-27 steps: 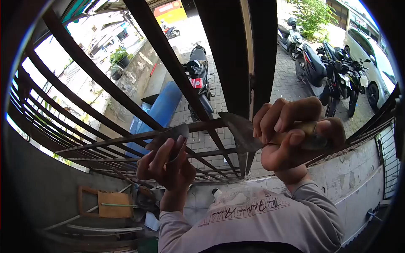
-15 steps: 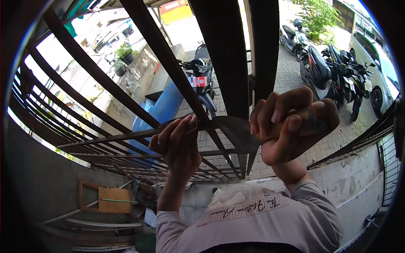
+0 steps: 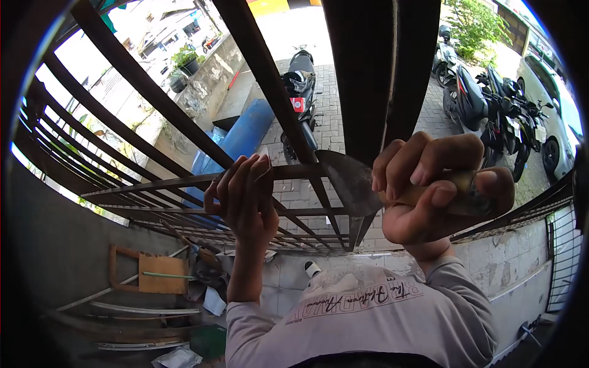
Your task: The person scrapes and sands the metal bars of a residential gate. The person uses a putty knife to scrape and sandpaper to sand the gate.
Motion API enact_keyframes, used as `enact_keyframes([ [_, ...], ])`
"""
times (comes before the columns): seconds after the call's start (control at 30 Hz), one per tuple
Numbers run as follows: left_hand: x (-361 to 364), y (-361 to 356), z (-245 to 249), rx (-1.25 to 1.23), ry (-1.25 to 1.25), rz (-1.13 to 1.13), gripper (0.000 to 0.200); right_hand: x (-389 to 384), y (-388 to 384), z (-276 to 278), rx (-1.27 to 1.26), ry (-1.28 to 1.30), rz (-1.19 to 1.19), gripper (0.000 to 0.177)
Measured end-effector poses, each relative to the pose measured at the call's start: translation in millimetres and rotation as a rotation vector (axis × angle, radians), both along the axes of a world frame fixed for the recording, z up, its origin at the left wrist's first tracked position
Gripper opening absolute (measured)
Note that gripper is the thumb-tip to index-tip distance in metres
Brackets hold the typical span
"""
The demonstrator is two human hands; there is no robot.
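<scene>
My right hand [image 3: 438, 190] is closed around the wooden handle [image 3: 411, 195] of a scraper. Its wide, dull metal blade [image 3: 350, 181] points left and overlaps the gate's horizontal rail and thick upright. Left of the blade, my left hand [image 3: 242, 199] is raised in front of the same rail, its fingers curled together. A thin pale edge shows by its fingertips; I cannot tell what it holds. The dark metal gate [image 3: 276, 92] has long bars running up and away, with rails crossing them at hand height.
Beyond the bars, a black motorcycle [image 3: 300, 80] stands on paving beside a blue barrel [image 3: 245, 138]. More motorcycles [image 3: 469, 101] and a pale car [image 3: 546, 92] are parked at right. Below left, a wooden frame with a board [image 3: 162, 274] lies near long poles by the wall.
My left hand has moved left along the rail, away from the scraper. The scraper and my right hand sit slightly farther right, and the whole view has shifted a little.
</scene>
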State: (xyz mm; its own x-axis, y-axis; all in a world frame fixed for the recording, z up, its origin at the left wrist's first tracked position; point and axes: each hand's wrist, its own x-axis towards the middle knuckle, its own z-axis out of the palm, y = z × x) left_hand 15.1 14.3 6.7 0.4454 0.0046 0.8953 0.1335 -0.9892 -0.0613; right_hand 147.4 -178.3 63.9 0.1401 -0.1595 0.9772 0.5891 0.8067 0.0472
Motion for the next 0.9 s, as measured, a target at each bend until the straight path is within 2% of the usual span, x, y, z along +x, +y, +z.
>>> enact_keyframes([
  [0.1, 12, -31, -1, -0.072, 0.014, 0.0, 0.035, -7, 5, 3, 0.119, 0.155, 0.049, 0.054],
  [0.17, 23, -48, -5, -0.118, -0.042, -0.022, 0.042, -8, 1, 3, -0.123, 0.06, -0.205, 0.04],
  [0.27, 10, -24, -1, -0.054, 0.02, -0.049, 0.042, -11, 1, 2, -0.095, 0.05, -0.222, 0.04],
  [0.3, 4, -15, -1, -0.068, 0.024, -0.038, 0.04, -10, 3, 1, -0.102, 0.047, -0.212, 0.04],
  [0.37, 6, -18, 0, -0.105, -0.009, -0.024, 0.039, -5, 14, 1, 0.148, 0.133, 0.006, 0.04],
  [0.47, 16, -39, 0, -0.143, -0.034, -0.008, 0.037, -8, 28, -7, 0.187, 0.176, 0.054, 0.039],
  [0.57, 16, -30, -6, -0.108, -0.027, -0.078, 0.037, -10, 21, -9, 0.075, 0.127, -0.001, 0.036],
  [0.67, -1, -2, -3, -0.116, -0.031, -0.06, 0.039, -8, 19, -14, 0.078, 0.106, 0.022, 0.035],
  [0.83, 21, -57, -10, -0.239, -0.109, -0.063, 0.038, -16, 23, -16, 0.112, 0.146, 0.05, 0.036],
  [0.9, 14, -41, -8, -0.182, -0.075, -0.057, 0.038, -14, 20, -14, 0.082, 0.129, 0.041, 0.036],
])
